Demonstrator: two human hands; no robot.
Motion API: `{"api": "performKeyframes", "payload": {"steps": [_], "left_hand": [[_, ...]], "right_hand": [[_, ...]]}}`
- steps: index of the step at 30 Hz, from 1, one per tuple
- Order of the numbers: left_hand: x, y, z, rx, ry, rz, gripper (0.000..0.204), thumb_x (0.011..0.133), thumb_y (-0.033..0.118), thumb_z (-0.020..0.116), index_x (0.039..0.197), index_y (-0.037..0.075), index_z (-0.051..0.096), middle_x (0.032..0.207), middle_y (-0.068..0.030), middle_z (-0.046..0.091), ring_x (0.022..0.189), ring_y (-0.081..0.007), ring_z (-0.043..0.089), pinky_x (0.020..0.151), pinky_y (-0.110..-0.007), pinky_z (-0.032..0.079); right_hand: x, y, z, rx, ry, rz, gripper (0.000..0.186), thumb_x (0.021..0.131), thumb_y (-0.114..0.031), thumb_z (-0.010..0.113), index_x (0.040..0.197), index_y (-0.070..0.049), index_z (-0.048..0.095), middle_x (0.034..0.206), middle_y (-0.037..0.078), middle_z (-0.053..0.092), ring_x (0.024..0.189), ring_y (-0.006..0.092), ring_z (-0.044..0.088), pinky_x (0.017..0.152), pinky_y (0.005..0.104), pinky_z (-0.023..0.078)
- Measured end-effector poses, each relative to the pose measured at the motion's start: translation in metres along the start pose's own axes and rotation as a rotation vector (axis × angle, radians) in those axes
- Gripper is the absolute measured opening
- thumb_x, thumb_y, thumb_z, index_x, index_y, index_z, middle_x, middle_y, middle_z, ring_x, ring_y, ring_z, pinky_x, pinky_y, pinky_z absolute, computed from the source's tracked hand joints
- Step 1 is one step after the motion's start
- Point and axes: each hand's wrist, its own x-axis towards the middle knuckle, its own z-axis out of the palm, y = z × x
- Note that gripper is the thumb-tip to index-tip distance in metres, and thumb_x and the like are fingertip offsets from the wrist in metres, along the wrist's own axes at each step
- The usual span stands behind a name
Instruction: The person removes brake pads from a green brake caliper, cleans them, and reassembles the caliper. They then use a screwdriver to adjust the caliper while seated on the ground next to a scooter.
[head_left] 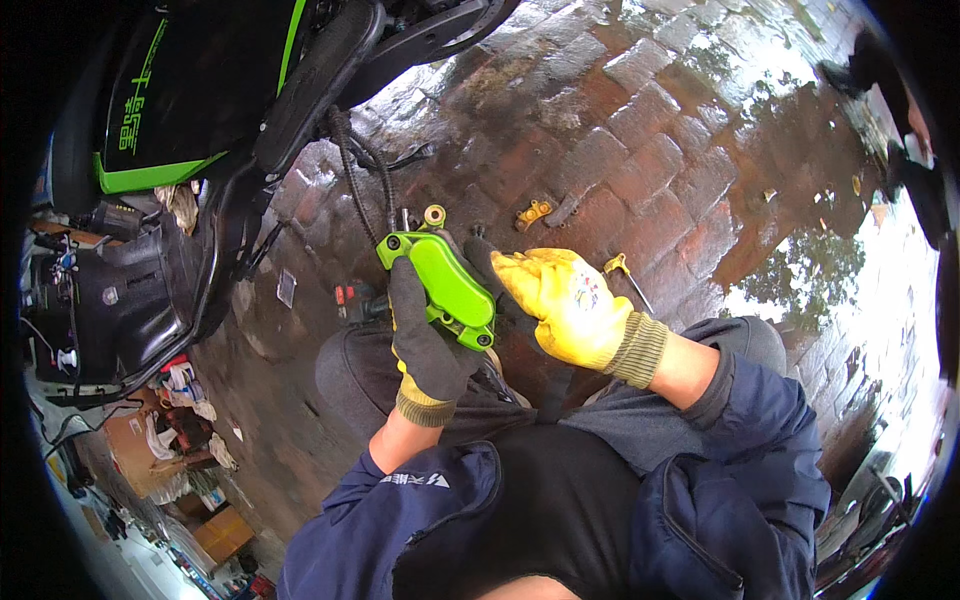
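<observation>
A bright green brake caliper (443,280) is tilted in front of my knees. My left hand (422,345), in a yellow glove with a dark palm, grips its near left side, with a finger laid along the body. A gold ring-shaped fitting (434,215) shows at the caliper's far end. My right hand (565,305), gloved the same way, is bent in close to the caliper's right side. Its dark fingers are curled together, and what lies between them is hidden. On the wet ground beyond lies a small gold metal part (533,214), shaped like a caliper.
A black and green electric scooter (170,120) fills the upper left, with dark cables (365,170) hanging beside it. A yellow-handled tool (625,275) lies right of my right hand. A red and black power tool (357,302) is by my left knee. Cardboard boxes (222,533) stand lower left.
</observation>
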Motion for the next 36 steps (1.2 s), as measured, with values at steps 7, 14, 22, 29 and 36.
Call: {"api": "performKeyframes", "payload": {"steps": [7,14,22,29,36], "left_hand": [[-0.006,0.003,-0.001,0.02,-0.037,0.027,0.05,0.108,0.048,0.058,0.137,0.007,0.062,0.126,-0.0064,0.071,0.115,-0.0213,0.069,0.107,-0.038,0.054],[-0.004,0.006,-0.009,0.084,0.051,0.036,0.041,0.111,0.042,0.056,0.133,0.009,0.063,0.113,-0.0051,0.072,0.099,-0.0177,0.071,0.089,-0.034,0.059],[-0.005,0.006,-0.021,0.109,-0.043,0.094,0.043,0.111,0.039,0.057,0.139,0.008,0.06,0.123,-0.0059,0.07,0.105,-0.0204,0.07,0.095,-0.036,0.058],[-0.002,0.001,-0.026,0.066,0.038,0.073,0.043,0.111,0.037,0.057,0.142,0.008,0.057,0.124,-0.006,0.07,0.106,-0.0196,0.07,0.093,-0.037,0.059],[0.002,-0.004,-0.027,0.123,0.021,0.11,0.044,0.11,0.039,0.059,0.141,0.008,0.058,0.118,-0.005,0.069,0.103,-0.0189,0.07,0.091,-0.037,0.059]], "right_hand": [[-0.004,-0.006,0.004,-0.039,0.055,-0.039,0.065,0.081,-0.014,0.069,0.142,0.004,0.057,0.124,0.017,0.072,0.112,0.0345,0.07,0.106,0.0452,0.051],[-0.007,-0.01,0.013,-0.024,0.113,-0.028,0.061,0.077,-0.01,0.068,0.136,0.003,0.06,0.122,0.016,0.073,0.104,0.0317,0.072,0.101,0.0459,0.054],[0.001,-0.013,-0.012,0.459,-0.027,0.26,0.051,0.091,-0.004,0.064,0.141,0.002,0.063,0.125,0.027,0.071,0.117,0.0419,0.069,0.104,0.0433,0.055],[-0.005,-0.007,0.009,0.313,0.119,0.151,0.046,0.086,-0.005,0.066,0.131,0.005,0.07,0.126,0.026,0.073,0.118,0.0428,0.069,0.103,0.0442,0.055],[-0.013,-0.014,0.017,0.181,0.129,0.124,0.061,0.075,0.003,0.06,0.136,0.005,0.064,0.13,0.025,0.071,0.116,0.041,0.07,0.108,0.0484,0.052]]}}
